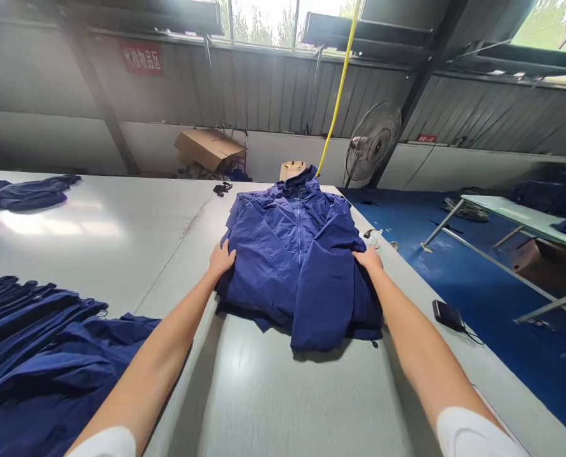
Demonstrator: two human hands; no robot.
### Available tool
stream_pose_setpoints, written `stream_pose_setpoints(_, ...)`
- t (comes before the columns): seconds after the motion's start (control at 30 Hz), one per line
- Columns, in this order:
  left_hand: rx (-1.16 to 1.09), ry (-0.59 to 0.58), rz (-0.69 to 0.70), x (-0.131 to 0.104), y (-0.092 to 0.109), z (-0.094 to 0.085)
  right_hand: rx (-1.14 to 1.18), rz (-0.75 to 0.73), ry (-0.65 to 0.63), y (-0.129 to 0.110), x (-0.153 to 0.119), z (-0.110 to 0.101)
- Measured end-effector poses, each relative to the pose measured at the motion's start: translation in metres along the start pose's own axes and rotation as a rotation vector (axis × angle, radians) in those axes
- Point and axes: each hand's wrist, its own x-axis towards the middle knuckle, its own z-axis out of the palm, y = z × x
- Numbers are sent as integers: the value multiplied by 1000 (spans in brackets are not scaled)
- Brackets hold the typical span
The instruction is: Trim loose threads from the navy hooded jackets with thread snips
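Observation:
A navy blue zip-up jacket [273,254] lies front side up on the pale table [283,393], its collar pointing away from me and one sleeve folded down across its front. At its left edge, my left hand [222,258] is closed on the fabric, fingers partly under the cloth. My right hand [368,258] grips the opposite side near the sleeve. Other dark blue layers show beneath the lower edge of the jacket.
A heap of navy garments [63,368] covers the table's near left; more garments [30,192] lie far left. A black device [448,315] with a cord sits right. Beyond are a yellow hose [340,89], a fan [375,143], a cardboard box [209,147] and another table [516,212].

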Motion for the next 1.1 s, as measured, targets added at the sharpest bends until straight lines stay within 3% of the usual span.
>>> stream_pose_setpoints(0.1, 87, 16, 53, 0, 0, 2, -79, 47, 49, 7, 2, 9)
stream_pose_setpoints(0.2, 150, -18, 229, -15, 15, 0, -99, -98, 56, 1, -10, 10)
stream_pose_setpoints(0.3, 196, -116, 426, -55, 27, 4, -89, -308, -51, -2, -47, 13)
stream_pose_setpoints(0.37, 225, -184, 487, -97, 25, 6, -96, -350, -113, 6, -88, 15)
stream_pose_setpoints(0.47, 259, -248, 480, -188, 3, 7, -125, -238, -79, 28, -180, 11)
stream_pose_setpoints(0.53, 272, -306, 477, -266, -22, 7, -130, -172, -82, 46, -267, 4)
stream_pose_setpoints(0.63, 287, -402, 491, -381, -65, 4, -102, -194, -226, 63, -409, -11)
stream_pose_setpoints(0.7, 307, -442, 454, -433, -89, -1, -81, -207, -319, 69, -482, -19)
stream_pose_setpoints(0.73, 324, -454, 423, -447, -97, -3, -74, -205, -353, 73, -506, -20)
stream_pose_setpoints(0.83, 392, -438, 332, -453, -110, -6, -66, -187, -409, 84, -533, -12)
stream_pose_setpoints(0.97, 460, -318, 317, -435, -113, -4, -71, -162, -427, 93, -522, 10)
stream_pose_setpoints(1.1, 507, -276, 308, -446, -109, 4, -61, -146, -444, 92, -524, 17)
